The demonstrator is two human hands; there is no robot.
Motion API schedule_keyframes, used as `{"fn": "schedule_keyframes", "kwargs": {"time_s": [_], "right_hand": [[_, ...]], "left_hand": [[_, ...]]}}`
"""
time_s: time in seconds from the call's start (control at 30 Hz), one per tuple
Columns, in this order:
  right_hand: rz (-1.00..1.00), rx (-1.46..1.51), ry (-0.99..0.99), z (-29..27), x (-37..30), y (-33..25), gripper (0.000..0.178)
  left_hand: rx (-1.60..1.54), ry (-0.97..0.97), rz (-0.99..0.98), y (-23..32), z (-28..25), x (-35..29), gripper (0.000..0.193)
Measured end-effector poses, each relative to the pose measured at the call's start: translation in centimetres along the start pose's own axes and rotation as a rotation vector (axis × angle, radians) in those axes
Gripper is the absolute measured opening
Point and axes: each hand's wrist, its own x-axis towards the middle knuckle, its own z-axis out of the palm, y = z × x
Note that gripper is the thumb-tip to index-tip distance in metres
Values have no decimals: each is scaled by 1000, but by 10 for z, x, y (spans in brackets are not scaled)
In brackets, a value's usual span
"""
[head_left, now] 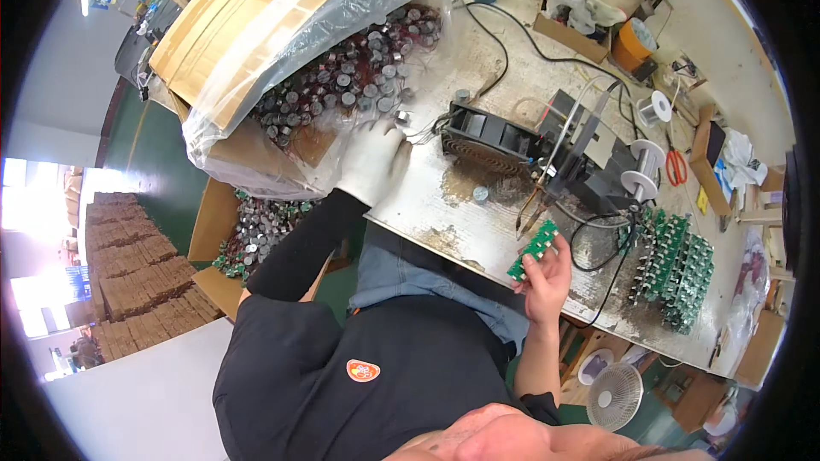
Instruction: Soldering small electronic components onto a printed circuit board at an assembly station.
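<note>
The white-gloved left hand (373, 158) rests spread open at the clear plastic bag of small metal cylinders (342, 76); the bare right hand (543, 277) grips a small green circuit board (533, 249) over the tabletop's (444, 196) near edge.

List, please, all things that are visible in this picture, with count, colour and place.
Green rectangular circuit board: one, held in right hand.
Finished green circuit boards: a stack, right of table.
Small silver cylindrical components: many, in clear plastic bag, upper left.
Brown cardboard box: one, top left.
Black square fan: one, table centre.
Solder wire spools: two, white, right of fan.
Red-handled scissors: one, far right.
White floor fan: one, below table.
Left hand: white glove, at bag.
Right hand: bare.
</note>
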Motion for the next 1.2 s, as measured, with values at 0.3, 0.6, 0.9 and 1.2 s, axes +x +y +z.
{"fn": "schedule_keyframes", "kwargs": {"time_s": [0.3,0.6,0.9,1.2], "right_hand": [[-5,-3,13,1,1,-2,55],[2,-15,16,1,0,0,55],[-12,-10,15,2,-1,0,55],[-22,1,-1,0,1,0,57]], "left_hand": [[14,375,40,29,-54,-30,45],[-51,-10,-179,44,-46,-34,38],[-495,7,-400,32,-37,-37,15],[-1509,-111,-755,38,-39,-41,24]]}}
